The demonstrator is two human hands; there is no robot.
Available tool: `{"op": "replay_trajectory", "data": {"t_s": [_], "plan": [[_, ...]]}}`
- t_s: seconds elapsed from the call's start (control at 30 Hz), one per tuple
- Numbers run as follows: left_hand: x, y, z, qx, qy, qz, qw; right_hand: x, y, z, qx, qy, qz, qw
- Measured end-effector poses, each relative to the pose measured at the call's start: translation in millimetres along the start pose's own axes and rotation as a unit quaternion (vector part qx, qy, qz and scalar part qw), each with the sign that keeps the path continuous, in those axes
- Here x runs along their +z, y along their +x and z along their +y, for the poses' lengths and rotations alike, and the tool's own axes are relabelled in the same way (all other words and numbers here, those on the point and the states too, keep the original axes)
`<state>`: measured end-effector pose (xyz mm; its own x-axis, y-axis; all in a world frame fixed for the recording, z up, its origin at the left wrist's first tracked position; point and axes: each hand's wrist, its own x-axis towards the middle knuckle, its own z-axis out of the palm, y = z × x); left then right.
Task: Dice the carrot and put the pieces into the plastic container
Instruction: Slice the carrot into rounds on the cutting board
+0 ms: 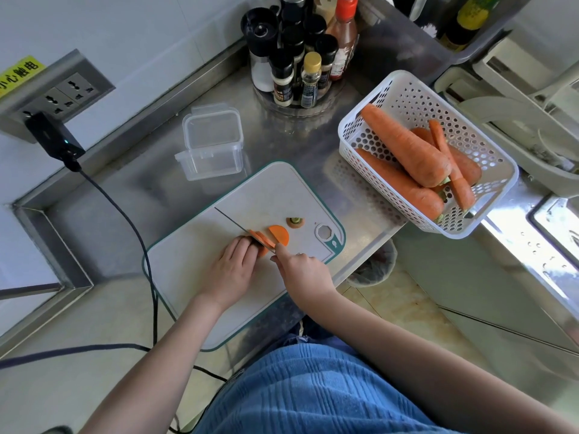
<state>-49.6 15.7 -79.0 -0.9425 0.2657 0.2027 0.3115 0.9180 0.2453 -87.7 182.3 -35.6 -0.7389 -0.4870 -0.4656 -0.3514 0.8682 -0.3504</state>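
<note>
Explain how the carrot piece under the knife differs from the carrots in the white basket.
The carrot piece is short, cut with flat faces, and lies on the cutting board; the basket carrots are long, whole and piled in the white basket. The left hand holds the piece while the right hand holds the knife on it; nothing touches the basket carrots. Both are orange.

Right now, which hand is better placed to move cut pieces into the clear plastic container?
Left. The left hand only steadies the carrot piece, on the clear plastic container side; the right hand grips the knife.
</note>
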Motion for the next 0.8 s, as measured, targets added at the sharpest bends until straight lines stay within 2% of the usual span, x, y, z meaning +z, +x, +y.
{"op": "replay_trajectory", "data": {"t_s": [0.63,0.8], "plan": [[9.7,-2.8,-2.4,-0.019,-0.006,0.023,1.000,-2.8,7.9,-1.8,0.019,0.053,-0.038,0.998],[-2.1,2.2,8.0,-0.071,-0.046,0.017,0.996,-8.4,4.4,-2.4,0.007,0.026,-0.051,0.998]]}}
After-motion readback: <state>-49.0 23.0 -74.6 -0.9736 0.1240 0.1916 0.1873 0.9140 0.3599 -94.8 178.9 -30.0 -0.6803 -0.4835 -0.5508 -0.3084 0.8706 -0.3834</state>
